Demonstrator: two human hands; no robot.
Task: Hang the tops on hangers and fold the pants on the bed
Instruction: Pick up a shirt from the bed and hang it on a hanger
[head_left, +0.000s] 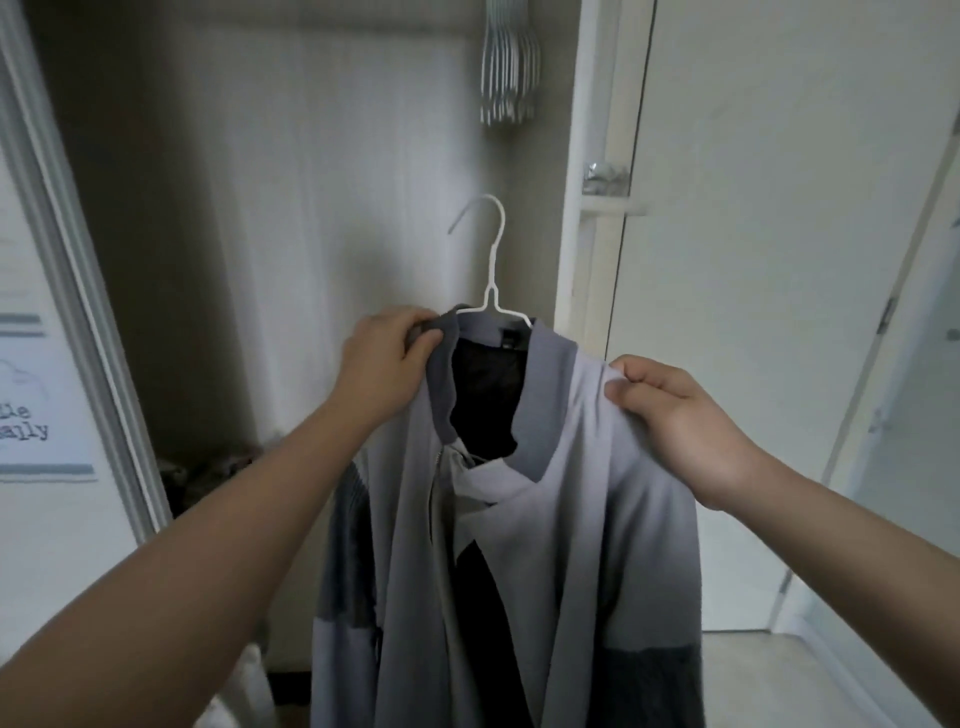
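Grey jacket (545, 519) on white hanger (491, 270), held up before closet. Left hand (384, 358) grips collar; right hand (675, 415) pinches shoulder. Hanger arms hidden inside jacket; hem cut off below.

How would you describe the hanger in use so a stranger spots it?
Look into the open closet, at the grey jacket in the middle. The hanger is the thin white wire whose hook rises from its collar. Unlike the spare hangers bunched above, it carries a garment.
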